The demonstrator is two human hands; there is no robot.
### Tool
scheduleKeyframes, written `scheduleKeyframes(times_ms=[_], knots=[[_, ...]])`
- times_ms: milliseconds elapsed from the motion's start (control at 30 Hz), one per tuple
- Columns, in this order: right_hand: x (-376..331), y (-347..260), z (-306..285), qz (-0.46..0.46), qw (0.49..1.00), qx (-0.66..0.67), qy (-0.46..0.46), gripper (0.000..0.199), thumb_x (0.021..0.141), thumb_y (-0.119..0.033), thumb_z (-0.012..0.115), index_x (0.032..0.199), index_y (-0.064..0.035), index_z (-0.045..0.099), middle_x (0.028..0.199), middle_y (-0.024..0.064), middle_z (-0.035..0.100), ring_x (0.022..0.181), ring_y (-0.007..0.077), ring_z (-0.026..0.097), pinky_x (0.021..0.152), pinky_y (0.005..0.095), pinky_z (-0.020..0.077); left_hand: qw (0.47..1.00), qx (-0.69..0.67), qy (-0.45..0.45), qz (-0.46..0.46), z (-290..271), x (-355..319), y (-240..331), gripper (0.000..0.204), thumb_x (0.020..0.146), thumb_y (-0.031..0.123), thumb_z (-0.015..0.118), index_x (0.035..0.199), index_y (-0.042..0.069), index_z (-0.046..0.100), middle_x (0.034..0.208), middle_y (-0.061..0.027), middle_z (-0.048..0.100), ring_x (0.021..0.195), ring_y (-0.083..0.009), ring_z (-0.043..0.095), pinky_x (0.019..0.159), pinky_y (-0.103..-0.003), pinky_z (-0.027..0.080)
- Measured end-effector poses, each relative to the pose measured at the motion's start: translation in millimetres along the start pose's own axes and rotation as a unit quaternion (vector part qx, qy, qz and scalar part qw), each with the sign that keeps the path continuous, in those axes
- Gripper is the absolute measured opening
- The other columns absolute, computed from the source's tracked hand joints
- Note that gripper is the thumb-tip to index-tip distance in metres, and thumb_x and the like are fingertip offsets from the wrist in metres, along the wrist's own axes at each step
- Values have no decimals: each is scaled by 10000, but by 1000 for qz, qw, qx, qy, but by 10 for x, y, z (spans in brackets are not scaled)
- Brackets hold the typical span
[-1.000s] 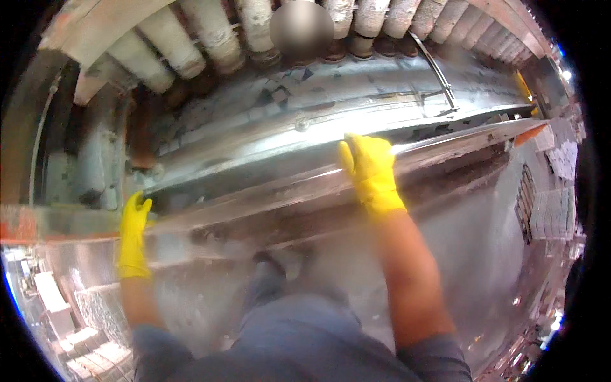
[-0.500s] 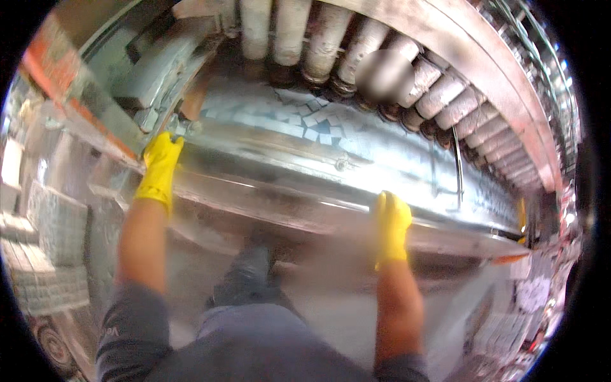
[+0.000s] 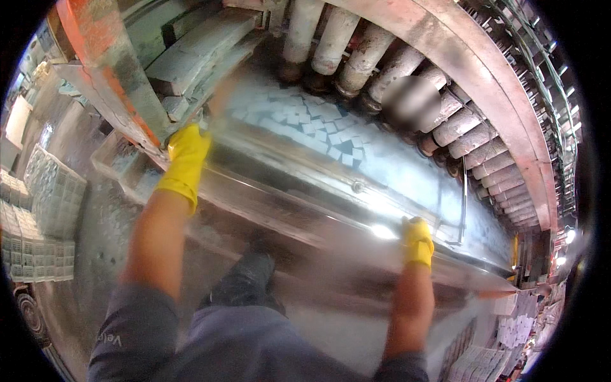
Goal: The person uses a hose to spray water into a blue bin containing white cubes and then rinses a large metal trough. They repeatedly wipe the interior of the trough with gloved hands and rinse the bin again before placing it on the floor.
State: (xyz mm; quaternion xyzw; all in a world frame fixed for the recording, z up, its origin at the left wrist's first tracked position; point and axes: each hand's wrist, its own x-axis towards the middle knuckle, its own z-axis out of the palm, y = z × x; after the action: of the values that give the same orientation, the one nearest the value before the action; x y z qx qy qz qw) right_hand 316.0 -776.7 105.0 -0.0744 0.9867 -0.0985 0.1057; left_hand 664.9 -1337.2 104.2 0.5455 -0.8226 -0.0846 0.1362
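Here the long shiny metal trough (image 3: pixel 356 191) holds small pale square pieces (image 3: pixel 312 124). The left yellow-gloved hand (image 3: pixel 184 156) and the right yellow-gloved hand (image 3: pixel 417 240), arms stretched, are each clenched on its near rim.

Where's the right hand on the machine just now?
In the head view, the right hand in its yellow glove rests on the long metal rail, lower right, below the row of rollers.
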Motion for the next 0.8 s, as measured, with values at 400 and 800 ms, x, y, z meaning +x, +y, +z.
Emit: scheduleKeyframes(times_ms=[400, 800], knots=[[114, -517, 72, 15, 999, -4, -34, 473, 943, -451, 664, 995, 17, 707, 764, 146, 718, 625, 280, 733, 615, 398, 569, 999, 4, 38, 12, 297, 335, -242, 483, 849, 497, 717, 1126, 101, 736, 1097, -191, 741, 1040, -392, 698, 882, -480, 546], [11, -793, 282, 10, 991, 90, 93, 413, 949, -418, 685, 1137, -50, 675, 788, 152, 720, 615, 312, 731, 575, 420, 579, 1000, 8, -10, -18, 442, 542, -470, 529, 859, 501, 714, 1206, 101, 715, 1165, -189, 730, 1092, -381, 689, 926, -475, 531]])
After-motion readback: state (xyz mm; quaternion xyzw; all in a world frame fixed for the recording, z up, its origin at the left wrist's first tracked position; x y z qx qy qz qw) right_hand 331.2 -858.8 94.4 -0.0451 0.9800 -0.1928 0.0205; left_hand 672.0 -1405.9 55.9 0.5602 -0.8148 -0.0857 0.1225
